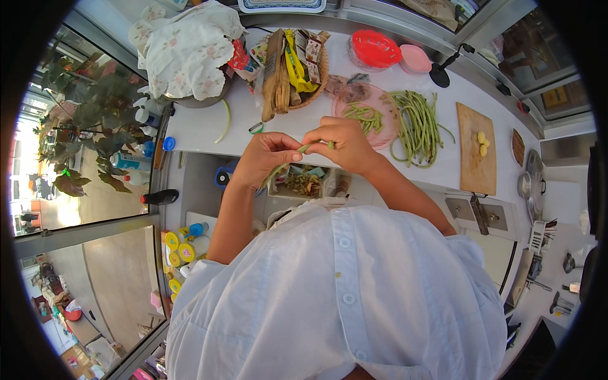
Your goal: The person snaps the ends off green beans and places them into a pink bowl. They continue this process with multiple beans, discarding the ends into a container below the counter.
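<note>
My left hand (270, 159) grips a long green bean (275, 174), whose lower part hangs below the palm. My right hand (344, 144) pinches green bean at the fingertips, which meet those of the left; a short piece pokes out between its fingers. Just beyond the right hand, a pink translucent basket (391, 114) holds several short bean pieces (370, 116). A heap of whole long beans (418, 126) lies against the basket's right side. Under the counter edge, below the hands, an open bin (304, 184) contains scraps.
A wooden cutting board (468, 161) with several peeled yellowish pieces (483, 142) lies at right. A wicker basket (324, 71) of packets, a green-handled peeler (256, 128), a floral cloth (190, 57) over a pot, and a red basket (375, 49) stand on the counter (190, 135).
</note>
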The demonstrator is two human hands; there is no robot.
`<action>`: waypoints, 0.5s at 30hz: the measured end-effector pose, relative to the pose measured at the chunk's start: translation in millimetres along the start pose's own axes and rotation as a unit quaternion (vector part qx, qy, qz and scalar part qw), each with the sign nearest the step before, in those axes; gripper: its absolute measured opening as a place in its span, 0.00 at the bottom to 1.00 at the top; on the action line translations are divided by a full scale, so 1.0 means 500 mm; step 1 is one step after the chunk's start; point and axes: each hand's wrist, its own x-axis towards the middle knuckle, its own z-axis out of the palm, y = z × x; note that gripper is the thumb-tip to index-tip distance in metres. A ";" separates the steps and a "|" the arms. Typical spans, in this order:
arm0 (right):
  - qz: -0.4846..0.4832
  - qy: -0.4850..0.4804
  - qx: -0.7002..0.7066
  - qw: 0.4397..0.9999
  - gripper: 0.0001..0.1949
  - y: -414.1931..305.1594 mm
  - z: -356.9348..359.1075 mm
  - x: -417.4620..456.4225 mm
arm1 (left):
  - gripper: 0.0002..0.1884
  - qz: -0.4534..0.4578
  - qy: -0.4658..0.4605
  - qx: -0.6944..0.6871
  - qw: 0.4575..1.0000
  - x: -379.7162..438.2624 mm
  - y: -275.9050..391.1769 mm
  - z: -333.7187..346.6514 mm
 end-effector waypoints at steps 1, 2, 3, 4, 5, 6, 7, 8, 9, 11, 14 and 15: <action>0.038 0.019 0.068 0.997 0.06 -0.001 0.006 -0.004 | 0.08 0.015 -0.008 -0.028 0.999 0.002 -0.006 -0.001; 0.076 0.039 0.135 0.987 0.06 -0.003 0.011 -0.007 | 0.07 0.050 -0.025 -0.052 0.997 0.004 -0.010 0.001; 0.102 0.043 0.173 0.979 0.05 -0.009 0.014 -0.010 | 0.07 0.086 -0.041 -0.077 0.992 0.007 -0.009 0.011; 0.127 0.048 0.211 0.968 0.05 -0.016 0.018 -0.012 | 0.06 0.122 -0.058 -0.102 0.986 0.009 -0.009 0.016; 0.153 0.053 0.249 0.955 0.05 -0.019 0.020 -0.013 | 0.06 0.120 -0.058 -0.100 0.986 0.012 -0.011 0.015; 0.201 0.065 0.317 0.924 0.06 -0.020 0.020 -0.014 | 0.06 0.118 -0.058 -0.098 0.986 0.014 -0.017 0.013; 0.247 0.077 0.383 0.887 0.07 -0.019 0.020 -0.015 | 0.06 0.116 -0.058 -0.096 0.987 0.016 -0.021 0.012; 0.291 0.088 0.446 0.842 0.08 -0.018 0.021 -0.016 | 0.06 0.117 -0.041 -0.111 0.986 0.017 -0.025 0.012; 0.258 0.118 0.505 0.815 0.08 -0.008 0.020 -0.013 | 0.07 0.118 -0.023 -0.126 0.985 0.017 -0.029 0.014; 0.226 0.131 0.562 0.785 0.09 0.002 0.004 -0.001 | 0.08 0.102 -0.002 -0.157 0.982 0.016 -0.027 0.012; 0.268 0.049 0.524 0.807 0.09 -0.026 -0.027 0.013 | 0.12 0.078 -0.009 -0.194 0.978 0.014 -0.022 0.005; 0.304 0.002 0.483 0.821 0.09 -0.033 -0.029 0.013 | 0.14 0.086 -0.019 -0.193 0.977 0.015 -0.022 0.007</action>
